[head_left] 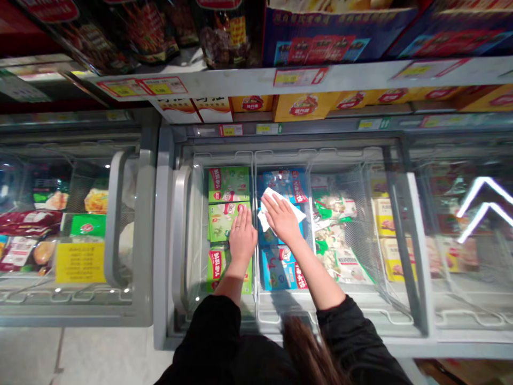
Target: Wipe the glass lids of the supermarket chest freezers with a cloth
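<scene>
My left hand (243,235) lies flat with fingers stretched out on the clear lid (280,307) of a chest freezer, above green food boxes (228,184). A ring shows on one of its fingers. To the right, my right hand (280,216) holds a white cloth (295,212) against the lid, its fingers laid long over the top. Parts of the cloth stick out on both sides of this hand. Beneath it, inside the freezer, are blue food boxes (278,267).
A grey lid handle (182,235) stands to the left. White bags (340,251) and yellow boxes (385,216) lie in the right baskets. Another freezer (146,214) adjoins on the left. A shelf edge (236,80) with price tags overhangs the back, above orange boxes (300,107).
</scene>
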Demonstrator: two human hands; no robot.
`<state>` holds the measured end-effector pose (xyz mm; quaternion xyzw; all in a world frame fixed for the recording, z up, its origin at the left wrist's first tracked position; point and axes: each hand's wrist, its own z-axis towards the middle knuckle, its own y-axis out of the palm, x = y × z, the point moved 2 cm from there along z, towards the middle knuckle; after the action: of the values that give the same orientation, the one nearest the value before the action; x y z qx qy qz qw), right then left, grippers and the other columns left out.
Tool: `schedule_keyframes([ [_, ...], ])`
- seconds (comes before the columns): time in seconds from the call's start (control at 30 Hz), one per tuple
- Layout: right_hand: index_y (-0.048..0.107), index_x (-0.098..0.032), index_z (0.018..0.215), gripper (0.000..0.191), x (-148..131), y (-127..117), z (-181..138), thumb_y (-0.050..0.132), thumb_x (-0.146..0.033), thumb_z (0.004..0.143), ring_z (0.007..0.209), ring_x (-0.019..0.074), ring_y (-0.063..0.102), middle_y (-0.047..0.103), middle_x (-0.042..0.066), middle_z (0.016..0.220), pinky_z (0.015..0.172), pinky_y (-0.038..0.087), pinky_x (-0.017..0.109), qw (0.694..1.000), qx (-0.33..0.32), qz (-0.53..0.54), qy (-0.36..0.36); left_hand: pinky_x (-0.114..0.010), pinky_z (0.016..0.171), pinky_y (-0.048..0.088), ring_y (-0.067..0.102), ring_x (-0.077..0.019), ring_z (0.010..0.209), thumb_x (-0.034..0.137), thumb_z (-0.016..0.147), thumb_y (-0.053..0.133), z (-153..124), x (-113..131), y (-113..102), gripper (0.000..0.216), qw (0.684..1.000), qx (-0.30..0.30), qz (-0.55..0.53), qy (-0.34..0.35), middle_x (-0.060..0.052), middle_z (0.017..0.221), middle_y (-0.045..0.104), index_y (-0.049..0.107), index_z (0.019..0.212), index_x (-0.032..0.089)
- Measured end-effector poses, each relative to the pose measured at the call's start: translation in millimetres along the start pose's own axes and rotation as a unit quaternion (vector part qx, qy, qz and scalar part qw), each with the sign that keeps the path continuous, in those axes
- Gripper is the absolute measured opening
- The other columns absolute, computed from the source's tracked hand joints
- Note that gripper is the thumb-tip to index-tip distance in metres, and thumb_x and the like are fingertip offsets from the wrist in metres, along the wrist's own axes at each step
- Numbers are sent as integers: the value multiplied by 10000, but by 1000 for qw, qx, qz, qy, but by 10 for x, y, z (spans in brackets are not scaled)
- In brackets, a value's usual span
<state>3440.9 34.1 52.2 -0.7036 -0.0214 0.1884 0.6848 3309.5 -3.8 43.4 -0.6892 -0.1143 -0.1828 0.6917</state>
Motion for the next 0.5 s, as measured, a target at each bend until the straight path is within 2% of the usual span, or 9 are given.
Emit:
schedule_keyframes([
  [0.1, 206, -218, 1279, 447, 400, -100, -264, 216, -257, 834, 1225, 158, 79, 169, -26, 1334, 1001, 142, 370, 991, 25, -33, 124, -340, 1011, 208, 171, -169, 1201, 89, 742, 360, -12, 3, 30, 541, 1000, 10, -7, 7, -27, 1307, 216, 245, 1267, 146],
  [0.17, 194, -175, 1284, 454, 581, -148, -228, 199, -256, 838, 1225, 178, 70, 152, 9, 1340, 993, 139, 386, 981, 49, -43, 184, -356, 1009, 212, 172, -172, 1200, 83, 743, 357, -18, 8, 47, 547, 1000, 14, -11, 8, -24, 1305, 216, 235, 1271, 156],
  [0.23, 180, -140, 1287, 458, 648, -170, -54, 182, -250, 842, 1222, 192, 69, 137, 35, 1343, 985, 136, 395, 976, 66, -40, 205, -375, 1005, 215, 174, -174, 1199, 81, 747, 349, -23, 17, 59, 553, 1000, 19, -14, 7, -16, 1301, 223, 220, 1276, 175],
  [0.37, 152, -131, 1289, 457, 560, -179, 241, 165, -248, 847, 1220, 191, 57, 129, 31, 1345, 979, 116, 404, 984, 67, -26, 161, -375, 1013, 197, 158, -166, 1202, 82, 754, 336, -31, 44, 66, 560, 1000, 24, -14, 9, 4, 1300, 221, 194, 1283, 200],
  [0.5, 184, -206, 1279, 440, 552, -227, 35, 187, -256, 842, 1222, 152, 74, 150, -32, 1340, 995, 111, 366, 998, 23, -9, 54, -376, 1018, 189, 150, -166, 1202, 85, 753, 336, -32, 66, 54, 572, 1000, 23, -13, 12, 12, 1300, 219, 173, 1288, 209],
])
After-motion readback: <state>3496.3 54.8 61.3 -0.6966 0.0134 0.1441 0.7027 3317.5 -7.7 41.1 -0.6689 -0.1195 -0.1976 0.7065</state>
